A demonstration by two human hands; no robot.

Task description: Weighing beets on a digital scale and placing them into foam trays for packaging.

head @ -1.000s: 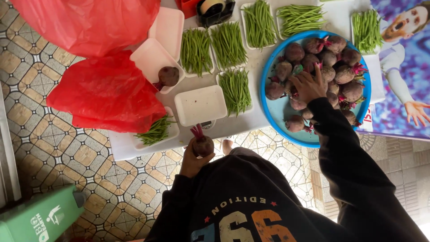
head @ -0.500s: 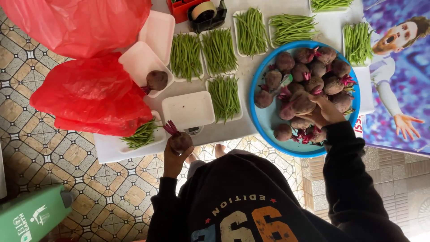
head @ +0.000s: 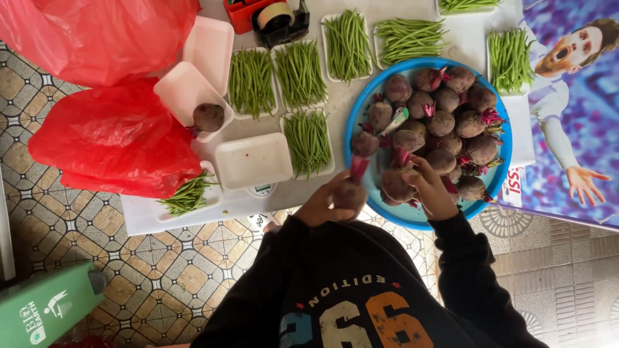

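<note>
Head view: the left hand is wrapped around a round dusty beetroot with a pink stem stub, lifted just off the round blue plastic basin at its seven o'clock edge. The right hand clasps a second beetroot inside the rim. The basin is heaped with beetroots. At nine o'clock, an empty white foam tray sits on a small scale; other trays hold green beans.

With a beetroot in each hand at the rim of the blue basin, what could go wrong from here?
The left hand holds its round purple beetroot beyond the white table's edge, so a slip might drop it to the tiled floor. The right hand lifts a beetroot from the heaped blue plastic basin; neighbours might roll out.
</note>
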